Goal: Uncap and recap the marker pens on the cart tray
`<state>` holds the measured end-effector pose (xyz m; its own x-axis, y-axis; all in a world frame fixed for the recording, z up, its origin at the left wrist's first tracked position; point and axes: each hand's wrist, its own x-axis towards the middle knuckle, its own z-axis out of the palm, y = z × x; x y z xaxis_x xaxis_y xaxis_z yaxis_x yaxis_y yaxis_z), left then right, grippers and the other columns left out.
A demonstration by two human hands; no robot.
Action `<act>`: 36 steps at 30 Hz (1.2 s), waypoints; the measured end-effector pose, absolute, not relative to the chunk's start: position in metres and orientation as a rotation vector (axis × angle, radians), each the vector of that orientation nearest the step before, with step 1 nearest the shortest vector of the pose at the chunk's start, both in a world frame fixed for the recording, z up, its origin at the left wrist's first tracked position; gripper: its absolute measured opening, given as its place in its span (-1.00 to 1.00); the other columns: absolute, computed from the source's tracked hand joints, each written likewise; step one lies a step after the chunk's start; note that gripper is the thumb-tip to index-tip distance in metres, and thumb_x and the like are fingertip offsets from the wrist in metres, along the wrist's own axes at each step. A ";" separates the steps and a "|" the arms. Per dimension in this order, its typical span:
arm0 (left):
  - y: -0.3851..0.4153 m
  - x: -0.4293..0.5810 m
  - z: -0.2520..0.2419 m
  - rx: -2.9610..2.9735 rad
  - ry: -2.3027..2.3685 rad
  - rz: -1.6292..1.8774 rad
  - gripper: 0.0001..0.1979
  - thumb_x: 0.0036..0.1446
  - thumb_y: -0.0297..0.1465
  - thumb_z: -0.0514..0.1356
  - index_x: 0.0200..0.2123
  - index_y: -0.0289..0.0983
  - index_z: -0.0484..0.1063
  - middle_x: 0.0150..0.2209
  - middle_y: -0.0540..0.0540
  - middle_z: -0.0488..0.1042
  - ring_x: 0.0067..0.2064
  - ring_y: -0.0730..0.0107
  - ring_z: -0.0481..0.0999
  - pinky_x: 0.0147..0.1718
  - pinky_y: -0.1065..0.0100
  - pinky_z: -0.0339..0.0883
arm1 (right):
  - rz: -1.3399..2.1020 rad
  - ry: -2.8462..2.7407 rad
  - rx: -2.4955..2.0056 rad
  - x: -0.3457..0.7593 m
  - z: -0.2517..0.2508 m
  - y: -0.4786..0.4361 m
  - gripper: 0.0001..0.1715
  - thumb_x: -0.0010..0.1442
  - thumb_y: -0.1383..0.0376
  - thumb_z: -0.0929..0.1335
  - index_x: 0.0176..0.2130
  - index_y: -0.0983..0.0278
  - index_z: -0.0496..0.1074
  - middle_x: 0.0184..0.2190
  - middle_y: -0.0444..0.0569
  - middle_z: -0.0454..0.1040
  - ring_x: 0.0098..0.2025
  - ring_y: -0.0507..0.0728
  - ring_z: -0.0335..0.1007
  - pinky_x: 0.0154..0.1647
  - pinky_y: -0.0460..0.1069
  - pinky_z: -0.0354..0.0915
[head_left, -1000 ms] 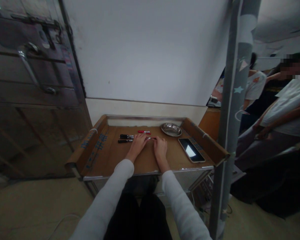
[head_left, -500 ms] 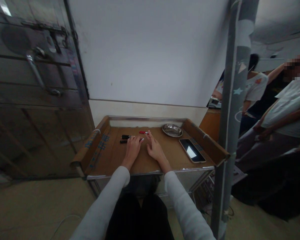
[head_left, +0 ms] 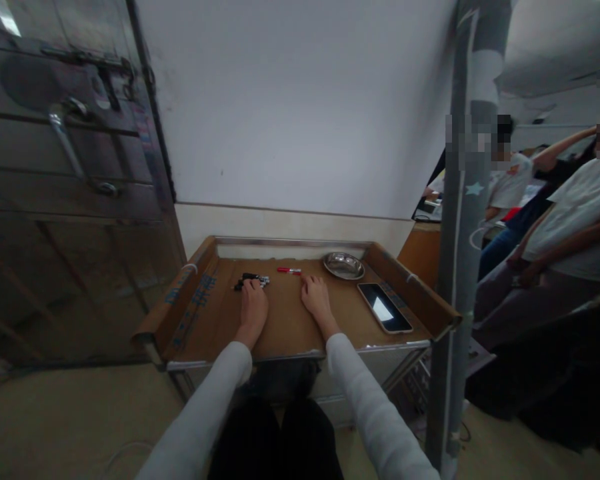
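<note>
My left hand (head_left: 253,307) lies palm down on the brown cardboard-lined table (head_left: 290,320), its fingertips touching a small cluster of black markers (head_left: 253,280). My right hand (head_left: 316,297) rests flat beside it, fingers stretched forward, holding nothing. A red marker (head_left: 289,271) lies just beyond my right hand's fingertips, apart from them.
A steel dish (head_left: 344,265) sits at the back right of the table and a phone (head_left: 384,307) with a lit screen lies by the right edge. A grey pole (head_left: 463,220) stands at the right corner. Other people (head_left: 565,227) stand beyond it. A metal door (head_left: 65,180) is on the left.
Both hands have drawn apart and settled flat. The left hand slid left to the black markers, which are now bunched together. The right hand has turned palm down.
</note>
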<state>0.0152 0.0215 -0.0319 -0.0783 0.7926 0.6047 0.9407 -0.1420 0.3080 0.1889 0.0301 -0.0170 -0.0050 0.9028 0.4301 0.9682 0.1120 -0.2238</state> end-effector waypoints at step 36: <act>0.066 0.067 -0.019 -2.319 -1.692 -0.851 -0.76 0.18 -0.53 -0.05 -0.15 -0.37 0.35 -0.17 -0.26 0.37 -0.10 0.17 0.34 -0.10 0.19 0.23 | -0.272 -1.807 -1.936 0.194 -0.014 0.043 -0.75 0.26 0.27 0.20 -0.20 0.30 0.41 -0.17 0.10 0.41 -0.11 0.18 0.24 -0.14 0.02 0.10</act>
<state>0.0670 0.0659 -0.0188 0.2041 0.8290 0.5207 0.9122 -0.3541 0.2060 0.1940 0.0430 -0.0136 0.1108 0.8846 0.4530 0.9787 -0.0179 -0.2043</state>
